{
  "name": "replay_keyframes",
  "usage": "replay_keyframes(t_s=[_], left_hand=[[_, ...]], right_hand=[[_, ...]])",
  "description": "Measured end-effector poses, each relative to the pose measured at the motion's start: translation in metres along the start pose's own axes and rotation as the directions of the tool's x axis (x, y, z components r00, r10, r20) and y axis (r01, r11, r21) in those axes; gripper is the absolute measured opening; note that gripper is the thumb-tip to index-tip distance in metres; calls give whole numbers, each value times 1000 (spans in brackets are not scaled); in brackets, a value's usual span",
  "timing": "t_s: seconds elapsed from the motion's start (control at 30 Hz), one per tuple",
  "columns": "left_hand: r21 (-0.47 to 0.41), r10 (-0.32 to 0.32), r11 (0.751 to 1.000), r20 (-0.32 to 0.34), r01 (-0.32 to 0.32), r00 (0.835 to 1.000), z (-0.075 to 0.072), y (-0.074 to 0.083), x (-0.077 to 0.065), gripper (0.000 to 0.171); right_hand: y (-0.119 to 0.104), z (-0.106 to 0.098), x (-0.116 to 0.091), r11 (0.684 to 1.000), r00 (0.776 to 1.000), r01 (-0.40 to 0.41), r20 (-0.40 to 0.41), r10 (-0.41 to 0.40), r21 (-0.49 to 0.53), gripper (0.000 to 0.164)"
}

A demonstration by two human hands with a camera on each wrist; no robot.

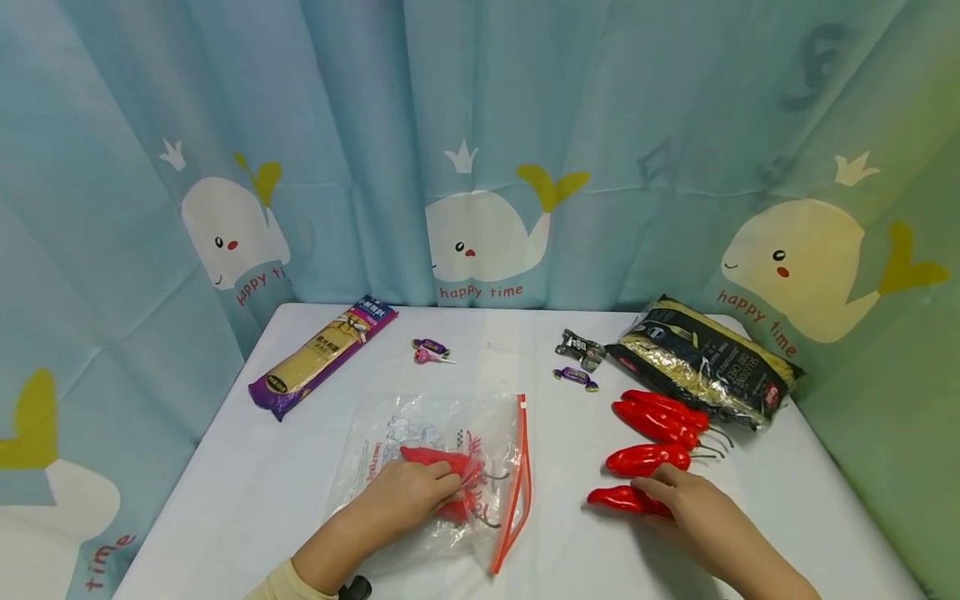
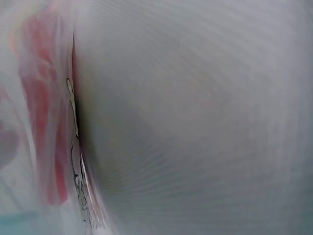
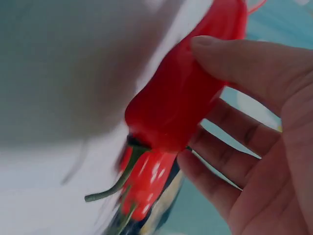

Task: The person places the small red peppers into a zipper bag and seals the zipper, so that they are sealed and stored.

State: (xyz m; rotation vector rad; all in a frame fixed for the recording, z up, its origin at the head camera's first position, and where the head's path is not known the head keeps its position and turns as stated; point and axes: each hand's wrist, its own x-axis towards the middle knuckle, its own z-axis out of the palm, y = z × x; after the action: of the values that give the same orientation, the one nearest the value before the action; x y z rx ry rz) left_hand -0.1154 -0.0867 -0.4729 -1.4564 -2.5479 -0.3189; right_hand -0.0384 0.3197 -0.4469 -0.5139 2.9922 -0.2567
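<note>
A clear zip bag with an orange-red zip strip lies flat before me, its strip to the right. Red chili peppers with stems show through its film. My left hand grips the bag over these peppers; its fingertips are partly hidden. Close up, the left wrist view has the blurred film and reddish peppers. Between thumb and fingers, my right hand holds a red chili pepper by its stem half, low over the table. Just beyond it lie another pepper and a pair side by side.
A black and gold packet lies at the back right, beside a dark-wrapped sweet and a purple sweet. Back left is a purple pasta packet. A lollipop and another purple sweet lie behind the bag.
</note>
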Motion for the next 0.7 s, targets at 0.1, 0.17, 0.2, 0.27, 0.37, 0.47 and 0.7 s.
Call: replay_keyframes(t_s=[0.1,0.17,0.2,0.27,0.37,0.47,0.7], left_hand=[[2,-1,1000,-5,1,1000,0,0,0,16],[4,-2,1000,-3,2,1000,1,0,0,15],[7,0,1000,-3,0,1000,1,0,0,15],[7,6,1000,-8,-6,1000,3,0,0,15],[6,14,1000,-20,-14,1000,5,0,0,15],[1,21,1000,-38,-21,999,6,0,0,15],[4,30,1000,-64,-30,997,5,0,0,16]], right_hand=[[-16,0,11,999,1000,13,-10,-12,43,43],[-27,1,20,996,999,37,-26,-35,82,43],[-32,2,24,994,998,56,-35,-53,94,42],[-41,5,32,988,994,102,-46,-97,115,41],[-55,11,43,974,986,167,-52,-161,151,40],[-67,17,53,969,983,184,-41,-180,167,39],[-88,34,74,981,989,126,-97,-113,148,41]])
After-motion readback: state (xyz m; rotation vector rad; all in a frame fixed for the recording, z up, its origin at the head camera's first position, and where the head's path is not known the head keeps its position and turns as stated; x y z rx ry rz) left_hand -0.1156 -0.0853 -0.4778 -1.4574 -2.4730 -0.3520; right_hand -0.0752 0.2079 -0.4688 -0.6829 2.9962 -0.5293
